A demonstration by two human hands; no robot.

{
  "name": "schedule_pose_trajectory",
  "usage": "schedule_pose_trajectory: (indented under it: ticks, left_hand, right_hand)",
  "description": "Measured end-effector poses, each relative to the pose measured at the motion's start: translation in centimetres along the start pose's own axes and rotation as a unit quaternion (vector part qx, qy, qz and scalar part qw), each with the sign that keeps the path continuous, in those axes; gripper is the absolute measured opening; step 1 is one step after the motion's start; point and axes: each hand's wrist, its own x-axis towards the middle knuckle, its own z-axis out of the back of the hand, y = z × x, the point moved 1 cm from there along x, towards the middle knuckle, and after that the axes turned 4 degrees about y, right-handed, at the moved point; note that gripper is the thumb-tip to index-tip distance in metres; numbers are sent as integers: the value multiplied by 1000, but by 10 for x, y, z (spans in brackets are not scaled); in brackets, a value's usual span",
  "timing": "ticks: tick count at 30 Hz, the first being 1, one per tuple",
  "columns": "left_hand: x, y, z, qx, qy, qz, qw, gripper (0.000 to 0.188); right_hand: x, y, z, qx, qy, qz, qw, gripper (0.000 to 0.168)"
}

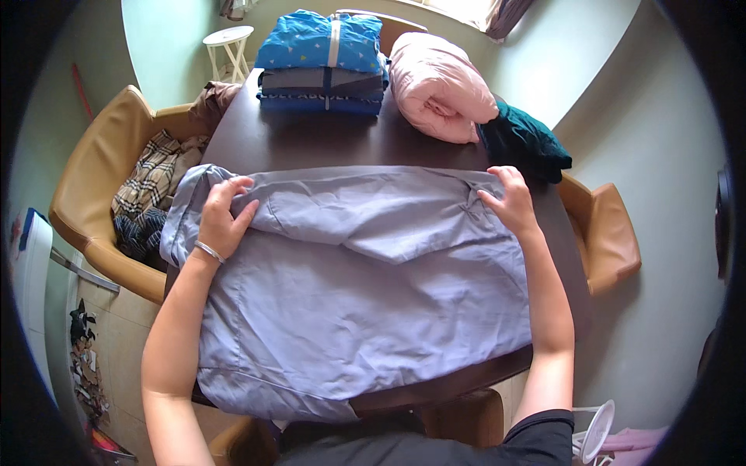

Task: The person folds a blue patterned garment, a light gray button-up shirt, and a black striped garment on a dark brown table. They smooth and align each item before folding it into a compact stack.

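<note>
A grey-lilac cloth [379, 314] lies spread over the near part of a dark table, its far part folded over in a loose, wrinkled flap. My left hand [224, 215], with a silver bangle at the wrist, rests at the cloth's far left corner, thumb and fingers apart. At the far right corner, my right hand [510, 195] touches the cloth with its thumb and fingertips spread. Small creases gather beside the right thumb. The cloth's near left part hangs over the table edge.
On the dark table [326, 145] stand a stack of folded textiles [320, 64], a rolled pink quilt [440, 87] and a dark green cloth bundle [524, 143]. A tan chair [93, 180] at left holds clothes [148, 175]. Another tan chair [612, 239] stands at right, a white stool [229, 38] behind.
</note>
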Motion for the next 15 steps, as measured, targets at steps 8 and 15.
schedule_pose_trajectory:
  ticks: [8,15]
  left_hand:
    - [-19,-126,92,46,113,-131,984,18]
    - [-187,-137,147,-42,487,-17,872,17]
  right_hand:
    - [-161,111,100,77,173,44,981,20]
    - [-286,151,130,311,237,-175,903,21]
